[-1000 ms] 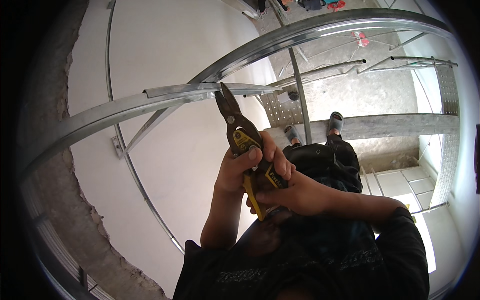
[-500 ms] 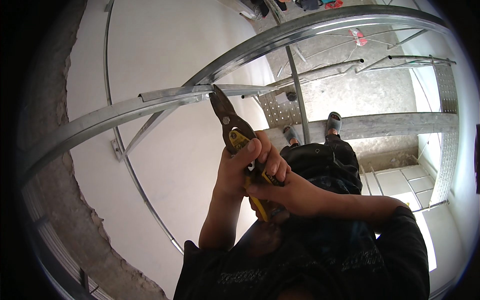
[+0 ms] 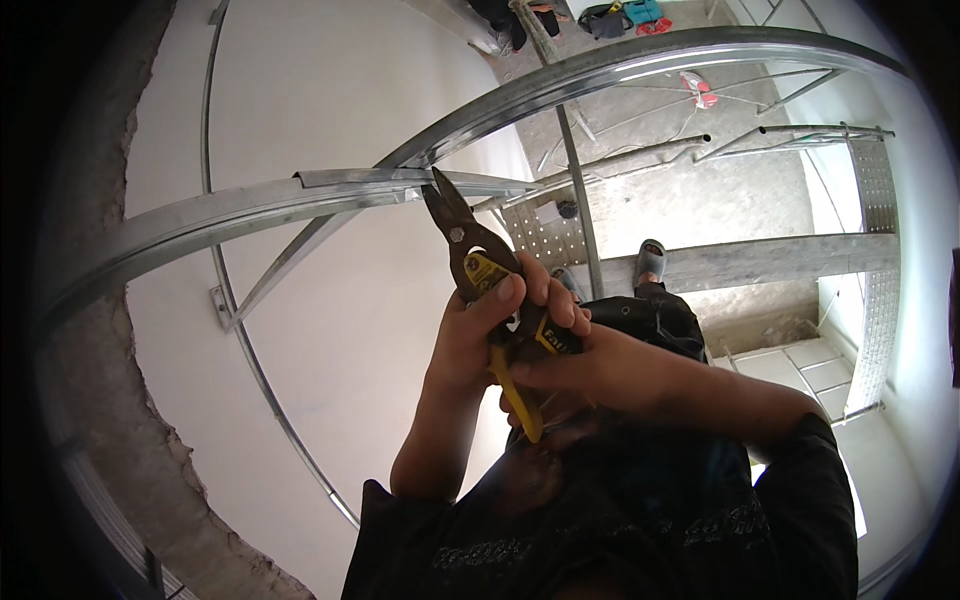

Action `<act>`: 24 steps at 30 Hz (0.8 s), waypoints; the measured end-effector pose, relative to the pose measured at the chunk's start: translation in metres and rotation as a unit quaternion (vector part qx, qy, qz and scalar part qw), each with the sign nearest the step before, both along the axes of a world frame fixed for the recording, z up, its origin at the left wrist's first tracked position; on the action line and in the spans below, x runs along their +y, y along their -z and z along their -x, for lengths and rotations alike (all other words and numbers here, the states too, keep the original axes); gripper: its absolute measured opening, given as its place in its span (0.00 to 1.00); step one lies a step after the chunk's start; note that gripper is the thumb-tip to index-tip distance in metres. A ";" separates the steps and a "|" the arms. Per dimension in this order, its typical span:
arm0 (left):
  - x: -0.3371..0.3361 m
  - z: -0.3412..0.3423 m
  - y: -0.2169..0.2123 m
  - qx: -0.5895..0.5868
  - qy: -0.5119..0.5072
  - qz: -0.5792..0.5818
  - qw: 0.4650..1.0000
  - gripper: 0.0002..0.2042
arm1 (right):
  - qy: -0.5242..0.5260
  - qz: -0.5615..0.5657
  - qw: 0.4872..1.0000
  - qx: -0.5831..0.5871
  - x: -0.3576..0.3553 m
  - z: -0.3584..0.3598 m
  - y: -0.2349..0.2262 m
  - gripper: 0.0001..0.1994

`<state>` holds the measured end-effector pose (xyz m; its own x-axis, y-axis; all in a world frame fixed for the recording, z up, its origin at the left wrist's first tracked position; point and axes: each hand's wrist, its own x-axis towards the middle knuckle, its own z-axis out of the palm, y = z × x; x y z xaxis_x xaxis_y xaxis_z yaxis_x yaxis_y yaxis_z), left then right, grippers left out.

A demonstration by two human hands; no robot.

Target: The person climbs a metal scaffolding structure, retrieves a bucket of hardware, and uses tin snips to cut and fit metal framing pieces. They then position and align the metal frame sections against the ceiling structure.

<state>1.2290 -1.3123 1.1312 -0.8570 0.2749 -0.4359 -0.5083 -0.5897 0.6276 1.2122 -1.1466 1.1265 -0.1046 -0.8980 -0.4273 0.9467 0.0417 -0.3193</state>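
Both my hands are wrapped around a pair of tin snips (image 3: 458,235) with dark metal blades and yellow-and-black handles. My left hand (image 3: 472,335) closes round the handles from the left, its thumb lying along them. From the right, my right hand (image 3: 565,362) grips the handles lower down, partly covering them. The snips point up and slightly left. Their blade tips meet the lower edge of a galvanized metal channel (image 3: 250,207), close to where it joins a second, curving-looking channel (image 3: 640,62). Whether the blades bite into the metal is hard to see.
A diagonal metal brace (image 3: 285,270) runs from the channel to a thin wall track (image 3: 262,365). Far below, my sandalled foot (image 3: 651,262) stands on a plank (image 3: 780,262). Scaffold tubes (image 3: 640,155), a perforated platform (image 3: 545,230) and bags (image 3: 605,20) lie beyond.
The view has shifted slightly, so the floor, plank and feet sit further left. Both hands keep their grip on the snips, whose tips stay at the same channel joint.
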 end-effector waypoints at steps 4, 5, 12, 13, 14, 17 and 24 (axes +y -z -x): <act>0.007 0.004 0.005 0.003 -0.020 0.001 1.000 0.14 | -0.007 -0.039 0.999 -0.001 0.008 0.007 -0.001 0.20; 0.009 0.004 0.005 0.006 -0.016 0.024 1.000 0.15 | 0.003 -0.028 0.999 -0.046 0.012 0.006 -0.003 0.19; 0.013 0.001 0.000 -0.033 -0.026 0.102 0.994 0.19 | -0.026 -0.048 0.997 -0.051 0.009 -0.010 -0.009 0.16; 0.014 0.001 0.000 -0.040 -0.032 0.098 0.994 0.19 | -0.028 -0.050 0.997 -0.043 0.004 -0.010 -0.007 0.16; 0.014 0.002 -0.001 -0.048 -0.038 0.095 0.994 0.19 | -0.039 -0.069 0.996 -0.034 0.000 -0.011 -0.006 0.16; 0.016 0.002 -0.002 -0.029 -0.036 0.094 0.995 0.19 | -0.002 -0.086 0.995 -0.040 -0.003 -0.017 -0.002 0.12; 0.018 0.000 0.001 -0.044 -0.030 0.168 0.984 0.19 | 0.084 -0.094 0.992 -0.017 -0.010 -0.041 0.023 0.10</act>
<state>1.2290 -1.2944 1.1303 -0.8216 0.0532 -0.5676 -0.5410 -0.3866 0.7469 1.2532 -1.1565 1.1038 -0.2296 -0.7736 -0.5906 0.9552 -0.0628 -0.2891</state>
